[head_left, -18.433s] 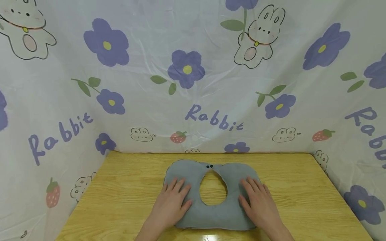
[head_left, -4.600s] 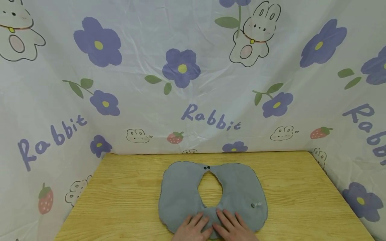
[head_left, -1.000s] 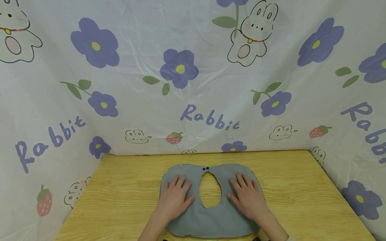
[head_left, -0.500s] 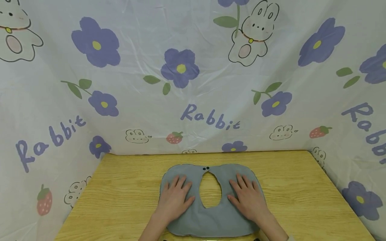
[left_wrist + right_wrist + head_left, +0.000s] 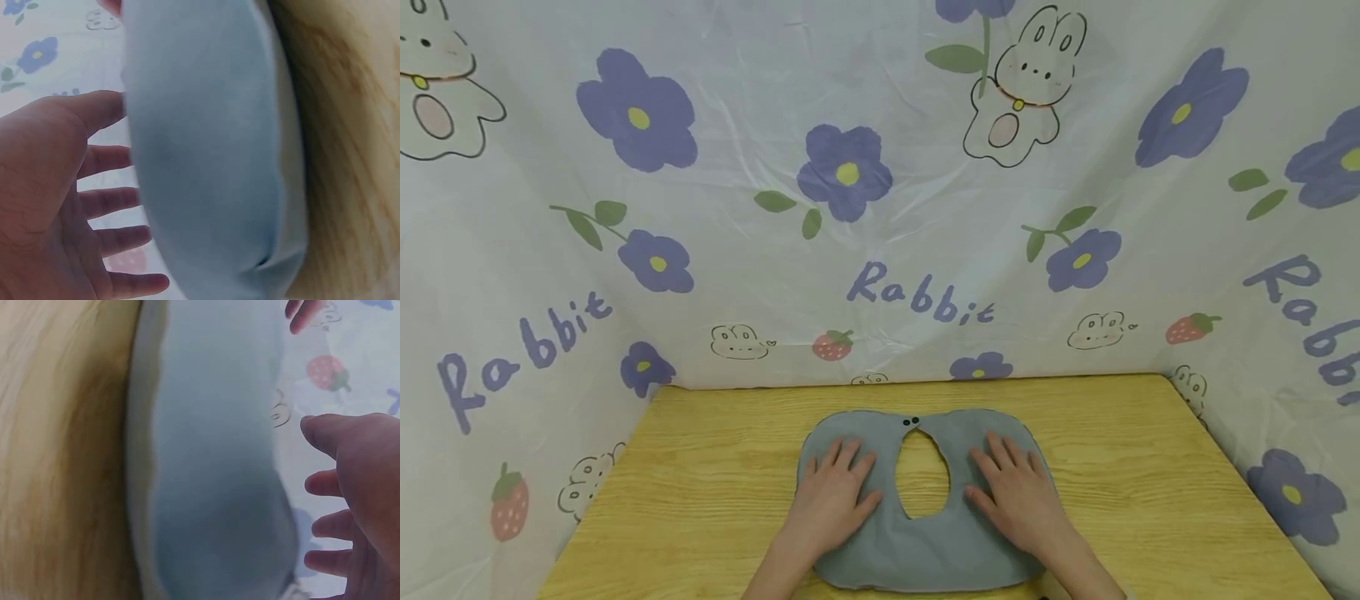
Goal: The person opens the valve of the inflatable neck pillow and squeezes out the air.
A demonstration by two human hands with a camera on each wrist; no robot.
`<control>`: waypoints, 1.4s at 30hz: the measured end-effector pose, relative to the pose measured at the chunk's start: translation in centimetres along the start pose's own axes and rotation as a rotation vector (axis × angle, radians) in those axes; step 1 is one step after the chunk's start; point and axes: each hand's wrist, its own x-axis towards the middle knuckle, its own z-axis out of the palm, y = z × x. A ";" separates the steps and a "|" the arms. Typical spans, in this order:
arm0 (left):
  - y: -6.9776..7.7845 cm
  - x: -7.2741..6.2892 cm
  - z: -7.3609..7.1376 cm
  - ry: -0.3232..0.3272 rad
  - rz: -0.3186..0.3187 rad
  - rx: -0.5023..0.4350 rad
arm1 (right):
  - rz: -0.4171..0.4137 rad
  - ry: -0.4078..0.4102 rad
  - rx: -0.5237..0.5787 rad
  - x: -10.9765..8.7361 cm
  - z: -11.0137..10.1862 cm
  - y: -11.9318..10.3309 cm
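Observation:
A grey-blue U-shaped neck pillow [image 5: 925, 554] lies on the table, its two tips meeting at a pair of dark snaps [image 5: 911, 422] at the far end. My left hand [image 5: 835, 496] is over its left side, fingers spread and straight. Over the right side is my right hand [image 5: 1018, 500], also spread, palm down. In the left wrist view the fingertips of the left hand [image 5: 56, 187] come right at the pillow's surface [image 5: 200, 137]. The right wrist view shows the right hand [image 5: 369, 487] with straight fingers beside the pillow [image 5: 215, 450]. Neither hand grips anything.
The wood-grain table [image 5: 700, 475] reaches back to a white curtain [image 5: 745, 275] printed with purple flowers, rabbits and strawberries. The curtain also lines the left and right sides.
Since 4.6 seconds ago both hands have moved from the near edge to the pillow's two sides, and the right hand now covers the small valve. Over the last second they barely move.

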 end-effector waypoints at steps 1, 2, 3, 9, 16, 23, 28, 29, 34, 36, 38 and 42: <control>0.1 -0.1 -0.2 0.000 0.006 0.003 | 0.000 0.002 -0.001 -0.1 -0.2 -0.1; 0.2 -0.3 -0.4 0.003 0.012 0.005 | -0.001 0.006 -0.001 -0.2 -0.5 -0.3; 0.3 -0.4 -0.6 0.005 0.019 0.007 | -0.005 0.011 -0.001 -0.3 -0.7 -0.5; 0.9 -1.8 -1.2 0.009 0.049 0.063 | -0.043 0.047 -0.011 -1.3 -1.5 -1.2; 1.3 -3.1 -0.2 -0.013 0.054 0.124 | -0.030 0.033 -0.036 -2.0 -0.9 -1.1; 0.9 -3.6 0.6 -0.032 0.032 0.088 | -0.007 0.001 -0.041 -2.2 0.3 -0.6; 0.7 -3.7 0.9 -0.043 0.033 0.084 | -0.002 -0.002 -0.035 -2.4 0.7 -0.3; 0.7 -3.7 0.9 -0.045 0.033 0.085 | -0.002 -0.005 -0.036 -2.4 0.8 -0.3; 0.6 -3.8 1.4 -0.040 0.034 0.085 | -0.001 -0.010 -0.038 -2.5 1.0 -0.2; 0.6 -3.9 1.6 -0.033 0.036 0.085 | -0.002 -0.005 -0.038 -2.5 1.1 -0.2; 0.5 -3.9 1.7 -0.026 0.038 0.084 | -0.002 0.002 -0.039 -2.5 1.1 -0.2; 0.6 -3.9 1.8 -0.021 0.038 0.083 | -0.005 0.009 -0.035 -2.5 1.1 -0.2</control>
